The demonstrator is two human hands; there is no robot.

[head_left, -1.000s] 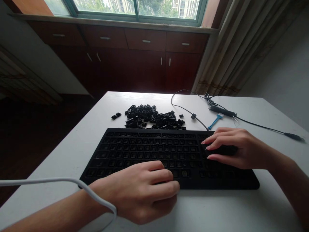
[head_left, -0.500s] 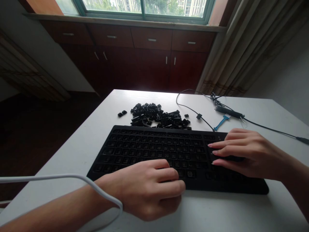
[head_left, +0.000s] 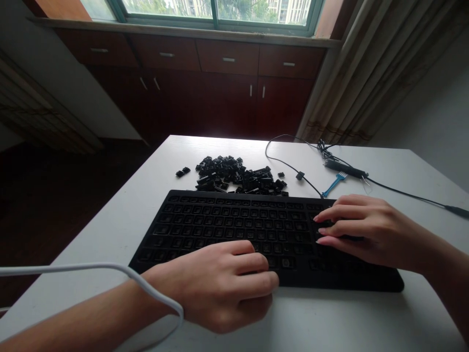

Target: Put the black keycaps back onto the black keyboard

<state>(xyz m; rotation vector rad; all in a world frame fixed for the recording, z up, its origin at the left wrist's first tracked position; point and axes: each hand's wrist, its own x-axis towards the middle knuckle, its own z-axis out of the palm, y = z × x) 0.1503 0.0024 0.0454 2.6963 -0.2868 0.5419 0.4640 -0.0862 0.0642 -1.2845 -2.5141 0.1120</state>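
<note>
Your right hand [head_left: 366, 230] lies flat, fingers together, on the right end of the keyboard [head_left: 234, 230]; your left hand [head_left: 223, 288] is curled over its front edge, gripping. The keyboard looks fully stripped: bare sockets, keycaps [head_left: 238, 179] piled just behind it. Blue brush [head_left: 332, 184] behind its right corner, untouched.

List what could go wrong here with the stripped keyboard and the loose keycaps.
The left hand grips the keyboard at its front edge; a shove could drive it into the keycap pile and scatter caps. The white cable draped over the left wrist may snag. The right hand presses bare switches, which might bend.
</note>
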